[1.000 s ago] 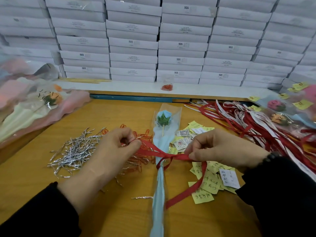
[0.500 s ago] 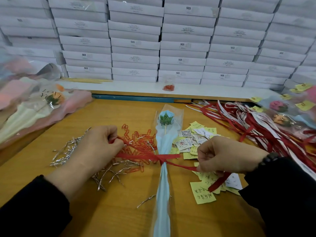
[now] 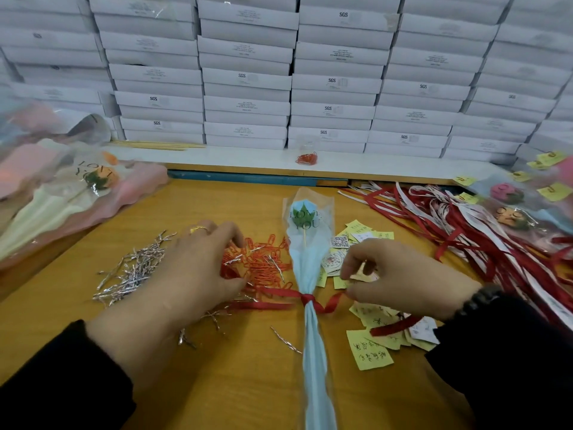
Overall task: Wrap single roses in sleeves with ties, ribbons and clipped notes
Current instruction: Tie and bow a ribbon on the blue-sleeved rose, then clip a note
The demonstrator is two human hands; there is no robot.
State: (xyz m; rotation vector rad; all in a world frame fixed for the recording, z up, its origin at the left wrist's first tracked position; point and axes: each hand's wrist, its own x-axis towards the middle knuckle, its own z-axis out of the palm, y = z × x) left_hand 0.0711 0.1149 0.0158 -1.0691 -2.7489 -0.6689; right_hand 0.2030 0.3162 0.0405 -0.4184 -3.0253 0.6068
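Rose (image 3: pixel 304 210): head view; a blue-headed single rose with green leaf, lying on the counter (image 3: pixel 242 377) with its head away from the person, between the two hands.
Sleeve (image 3: pixel 313 265): clear film printed with lettering over a pale blue liner; gathered tight at the neck, tail running toward the person past the bottom edge.
Ribbon (image 3: pixel 308 301): red, knotted round the gathered neck of the sleeve; one end trails left of the rose, the other right and down across the notes. Judged tied but not yet dressed into a bow.
Tie: no silver twist tie can be made out under the ribbon; cannot tell if fitted.
Left hand (image 3: pixel 189 274): left of the rose, fingers curled down on the heap of red paper clips (image 3: pixel 263 262); appears to be pinching one clip, though the fingertips are partly hidden.
Right hand (image 3: pixel 403 277): right of the rose, fingers pinching a small note over the yellow notes (image 3: pixel 369 352).
Hands, relation: apart, neither touching the rose.
Silver ties (image 3: pixel 133 271): loose pile left of the rose, beyond the clips.
Spare ribbons (image 3: pixel 465 231): red and white tangle, well right of the rose.
Finished roses (image 3: pixel 508 212): wrapped, with yellow notes, far right of the rose.
Progress: sleeve and ribbon done; note still to be clipped on.
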